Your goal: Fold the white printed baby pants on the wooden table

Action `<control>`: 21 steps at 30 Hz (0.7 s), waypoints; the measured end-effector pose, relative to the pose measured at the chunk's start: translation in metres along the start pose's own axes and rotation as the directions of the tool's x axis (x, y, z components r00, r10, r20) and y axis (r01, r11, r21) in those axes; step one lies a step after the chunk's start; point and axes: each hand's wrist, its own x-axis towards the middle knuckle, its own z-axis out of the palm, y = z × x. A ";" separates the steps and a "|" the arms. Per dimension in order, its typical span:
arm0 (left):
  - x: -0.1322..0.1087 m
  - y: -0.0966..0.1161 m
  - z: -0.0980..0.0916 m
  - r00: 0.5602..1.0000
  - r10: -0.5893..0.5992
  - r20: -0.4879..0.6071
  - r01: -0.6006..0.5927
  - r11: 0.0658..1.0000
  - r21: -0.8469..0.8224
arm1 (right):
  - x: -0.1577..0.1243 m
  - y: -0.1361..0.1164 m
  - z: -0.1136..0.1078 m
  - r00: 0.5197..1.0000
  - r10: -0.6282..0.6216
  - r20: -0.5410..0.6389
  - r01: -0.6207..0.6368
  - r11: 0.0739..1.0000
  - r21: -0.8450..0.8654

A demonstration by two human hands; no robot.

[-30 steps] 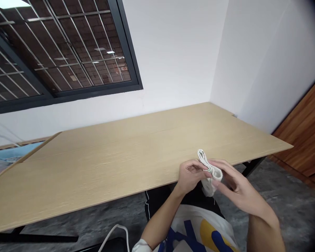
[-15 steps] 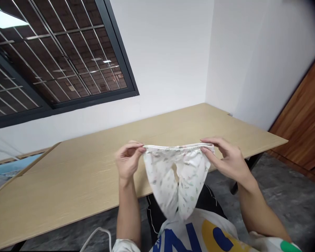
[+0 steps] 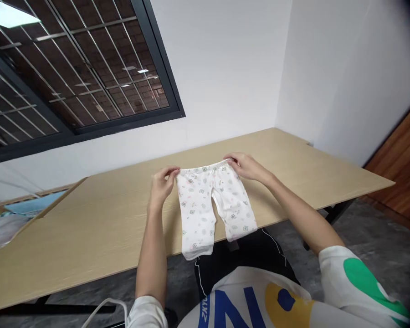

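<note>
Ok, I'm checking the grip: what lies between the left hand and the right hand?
The white patterned pants, their waistband running from the left hand to the right hand, as the head view shows.

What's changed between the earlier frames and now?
The printed white pants, first bunched up, are now spread out farther forward, over the near edge of the table. The left hand and right hand moved apart, then forward; both now pinch the waistband ends. The table and window stayed put.
</note>
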 end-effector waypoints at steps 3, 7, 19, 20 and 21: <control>0.007 -0.028 0.025 0.978 -0.119 0.173 0.099 0.988 0.118 | 0.021 0.032 0.030 0.977 0.134 0.166 -0.128 0.991 -0.045; 0.012 -0.061 0.061 0.925 -0.217 0.312 0.152 0.964 0.218 | 0.040 0.071 0.074 0.902 0.297 0.312 -0.273 0.955 -0.119; 0.026 -0.081 0.131 0.835 -0.447 0.322 0.263 0.837 0.481 | 0.065 0.138 0.147 0.825 0.478 0.302 -0.432 0.878 -0.208; 0.028 -0.075 0.132 0.834 -0.453 0.314 0.269 0.832 0.485 | 0.065 0.142 0.150 0.821 0.489 0.294 -0.445 0.871 -0.205; 0.029 -0.068 0.134 0.834 -0.456 0.312 0.272 0.830 0.487 | 0.066 0.144 0.152 0.818 0.498 0.289 -0.457 0.867 -0.199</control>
